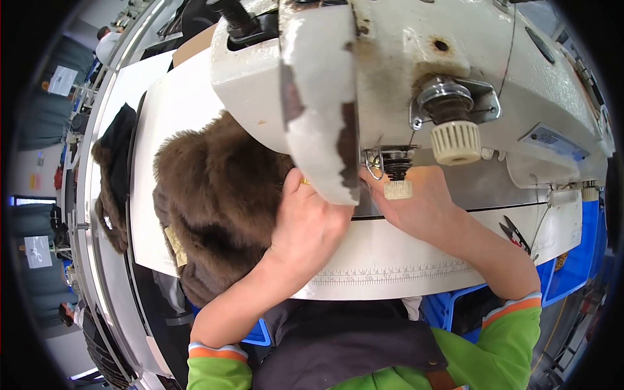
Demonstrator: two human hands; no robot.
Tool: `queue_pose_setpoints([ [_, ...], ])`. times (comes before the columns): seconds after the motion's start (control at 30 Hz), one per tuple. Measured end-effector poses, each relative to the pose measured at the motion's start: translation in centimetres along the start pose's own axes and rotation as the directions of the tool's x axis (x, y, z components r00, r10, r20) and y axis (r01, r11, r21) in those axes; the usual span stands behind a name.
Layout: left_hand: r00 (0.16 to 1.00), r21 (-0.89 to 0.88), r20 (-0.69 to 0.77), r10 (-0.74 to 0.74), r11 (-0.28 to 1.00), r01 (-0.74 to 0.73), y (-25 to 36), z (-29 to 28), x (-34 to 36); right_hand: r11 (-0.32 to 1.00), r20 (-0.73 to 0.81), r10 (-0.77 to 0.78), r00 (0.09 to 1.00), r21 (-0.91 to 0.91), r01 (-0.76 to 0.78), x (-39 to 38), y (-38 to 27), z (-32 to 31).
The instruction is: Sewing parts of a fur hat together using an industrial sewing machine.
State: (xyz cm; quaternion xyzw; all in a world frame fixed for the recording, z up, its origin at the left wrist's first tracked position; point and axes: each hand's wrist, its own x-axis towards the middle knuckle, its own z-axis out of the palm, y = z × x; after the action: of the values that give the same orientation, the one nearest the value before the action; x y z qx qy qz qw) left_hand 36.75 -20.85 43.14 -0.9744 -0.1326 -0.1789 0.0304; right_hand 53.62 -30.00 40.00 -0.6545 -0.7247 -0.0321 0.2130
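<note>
I look down from the head view onto a white sewing machine [390,71] that fills the upper half of the picture, its paint chipped along the front edge and its cream knobs [455,142] standing out on the right. My left hand [305,218] lies flat on the brown fur [214,195], just at the fur's right edge, fingers reaching up under the machine head; the fingertips are hidden there, so I cannot tell how far the grip has closed or whether it pinches the fur. A ring shows on one finger. My right hand [416,205] lies on the white surface [390,260] a little to the right of the left one, its fingers also running up beneath the machine, behind a small cream knob [397,189]; its grip is hidden too, and I cannot tell whether it has hold of anything. The fur is a thick bundle on the left part of the surface, pushed up against the machine and spilling over the near edge. A printed ruler [396,274] runs along the near edge of the surface below both hands. Small black snips [515,234] lie on the surface to the right, well apart from the right hand. More dark fur [117,175] hangs at the far left. Blue bins [572,260] stand below the surface on the right. Both my sleeves [507,344] are green with an orange and white cuff.
</note>
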Motion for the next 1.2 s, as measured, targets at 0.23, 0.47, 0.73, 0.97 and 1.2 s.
queue_pose_setpoints([
  [0.23,0.998,-0.006,-0.039,-0.047,0.999,0.047,0.1,0.3,0.8,0.995,0.008,0.061,0.998,0.078,-0.062,0.5,0.0,-0.6],
  [0.47,0.997,0.018,0.048,-0.066,0.998,0.065,0.6,-0.4,0.6,0.973,0.023,0.031,0.999,0.227,-0.035,1.2,0.5,-0.6],
  [0.73,0.964,0.158,0.170,0.202,0.960,-0.230,-1.1,-7.0,1.1,0.995,-0.001,-0.094,0.996,0.022,0.094,0.7,-0.6,0.2],
  [0.97,0.866,0.013,0.270,0.420,0.898,-0.440,-10.5,-7.3,5.8,0.990,0.026,-0.139,0.990,-0.020,0.139,0.4,-0.3,0.2],
  [1.2,0.949,0.011,0.310,0.050,0.998,-0.056,-8.3,-4.1,3.3,0.976,0.061,-0.194,0.979,-0.093,0.199,0.1,-0.8,-0.3],
])
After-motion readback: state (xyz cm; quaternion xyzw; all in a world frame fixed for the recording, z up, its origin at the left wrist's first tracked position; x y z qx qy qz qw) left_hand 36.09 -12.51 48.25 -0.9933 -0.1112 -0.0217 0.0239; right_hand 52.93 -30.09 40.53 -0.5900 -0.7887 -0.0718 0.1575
